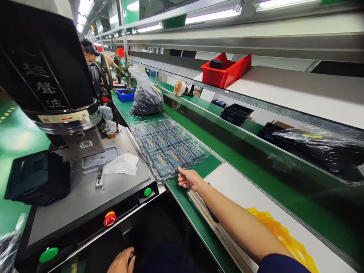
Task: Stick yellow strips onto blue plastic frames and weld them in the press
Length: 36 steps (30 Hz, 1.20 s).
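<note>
My right hand [189,179] reaches to the near corner of a clear plastic blister tray [170,146]. Its fingers are curled and the thumb is pressed on the tray's rim. Dark flat parts sit in the tray's compartments under a clear mesh-patterned cover. Low in the picture, my left hand [122,261] hangs in front of the press with its fingers loosely apart, holding nothing; the frame cuts off part of it. A stack of dark plastic covers [38,178] stands on the metal press table [85,197], left of a grey fixture [99,159] and a white cloth [122,164].
The black press head [48,68] overhangs the table. Green buttons [49,254] and a red emergency stop [109,218] line its front. Behind the tray stands a bag of black parts [146,96]. A red bin [226,71] sits on the shelf. Another person [90,53] is farther back.
</note>
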Motion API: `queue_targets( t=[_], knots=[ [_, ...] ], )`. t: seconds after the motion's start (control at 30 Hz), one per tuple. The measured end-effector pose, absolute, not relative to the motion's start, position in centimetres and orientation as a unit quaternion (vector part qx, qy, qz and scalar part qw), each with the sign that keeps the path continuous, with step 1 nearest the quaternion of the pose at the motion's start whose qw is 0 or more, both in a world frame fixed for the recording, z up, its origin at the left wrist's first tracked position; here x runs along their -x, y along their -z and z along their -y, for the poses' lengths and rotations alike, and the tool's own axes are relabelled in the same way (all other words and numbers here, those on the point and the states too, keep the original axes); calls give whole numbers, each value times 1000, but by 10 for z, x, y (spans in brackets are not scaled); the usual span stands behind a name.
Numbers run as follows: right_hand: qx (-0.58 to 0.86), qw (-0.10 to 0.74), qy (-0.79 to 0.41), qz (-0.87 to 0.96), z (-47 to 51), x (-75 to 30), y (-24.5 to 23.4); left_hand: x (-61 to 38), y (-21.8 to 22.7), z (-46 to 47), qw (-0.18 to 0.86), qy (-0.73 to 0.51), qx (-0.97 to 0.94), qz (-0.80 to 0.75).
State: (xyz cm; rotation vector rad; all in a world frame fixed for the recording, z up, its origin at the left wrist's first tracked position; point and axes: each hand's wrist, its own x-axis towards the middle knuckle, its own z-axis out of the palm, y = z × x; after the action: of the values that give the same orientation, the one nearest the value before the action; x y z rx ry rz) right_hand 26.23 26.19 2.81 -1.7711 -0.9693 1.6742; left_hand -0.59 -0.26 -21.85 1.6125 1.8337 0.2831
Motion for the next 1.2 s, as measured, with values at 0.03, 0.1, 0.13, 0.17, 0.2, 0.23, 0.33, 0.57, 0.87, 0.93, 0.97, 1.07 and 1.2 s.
queue_targets(
  t=[0.03,0.1,0.13,0.17,0.2,0.23,0.33,0.57,0.87,0.93,0.97,1.07,1.2],
  knots=[
    [650,259,-614,366,-262,-266,-33,6,219,3,334,-106,-620,-702],
    [646,269,-605,380,-262,-275,-45,6,219,3,327,-105,-626,-700],
    [644,277,-597,391,-263,-281,-51,7,219,4,323,-103,-628,-700],
    [647,277,-574,419,-263,-287,-57,7,220,4,319,-102,-629,-701],
    [652,268,-539,461,-262,-295,-63,8,221,4,317,-99,-631,-701],
    [660,250,-494,508,-261,-303,-68,8,222,4,316,-97,-632,-700],
    [688,186,-356,604,-255,-328,-78,10,224,5,321,-98,-640,-691],
    [761,84,-207,609,-209,-366,-56,12,226,6,334,-86,-637,-690],
    [704,-176,-87,683,-170,-360,-43,5,213,4,310,-71,-646,-694],
    [706,-178,-81,681,-173,-357,-47,3,211,4,302,-66,-647,-697],
    [706,-177,-77,682,-176,-354,-50,3,210,4,301,-64,-646,-699],
    [693,-154,-75,700,-187,-339,-67,1,208,4,308,-60,-639,-702],
    [652,-80,-49,753,-211,-298,-94,0,204,3,323,-58,-629,-705]
  ],
)
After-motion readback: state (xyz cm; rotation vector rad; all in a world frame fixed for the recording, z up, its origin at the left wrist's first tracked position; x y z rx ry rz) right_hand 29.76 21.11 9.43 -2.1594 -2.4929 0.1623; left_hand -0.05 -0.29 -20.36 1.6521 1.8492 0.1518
